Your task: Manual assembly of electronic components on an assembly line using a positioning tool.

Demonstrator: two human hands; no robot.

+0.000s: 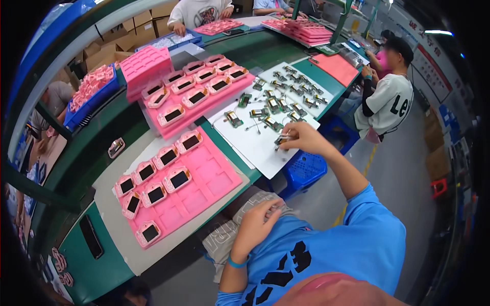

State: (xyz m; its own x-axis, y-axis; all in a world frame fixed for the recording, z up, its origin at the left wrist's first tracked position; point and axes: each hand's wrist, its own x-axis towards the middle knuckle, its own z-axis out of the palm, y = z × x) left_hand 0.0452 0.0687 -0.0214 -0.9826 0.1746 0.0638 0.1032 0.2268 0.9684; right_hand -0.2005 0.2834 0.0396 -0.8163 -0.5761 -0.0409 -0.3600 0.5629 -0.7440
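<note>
Here, right hand (302,137) pinches circuit board (280,141); black lettering (401,104) across white shirt (384,100).

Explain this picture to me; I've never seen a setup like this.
There is no machine: a person works with two bare hands. The only view comes from the left of two head-worn cameras looking down, whose wide lens bends straight edges. On the green table, a pink tray carries pink-framed gadgets with dark screens. Beside it, a white sheet bears loose circuit boards. The right hand pinches one small board; whether it is lifted is unclear. The left hand is over the lap, apparently holding nothing.
</note>
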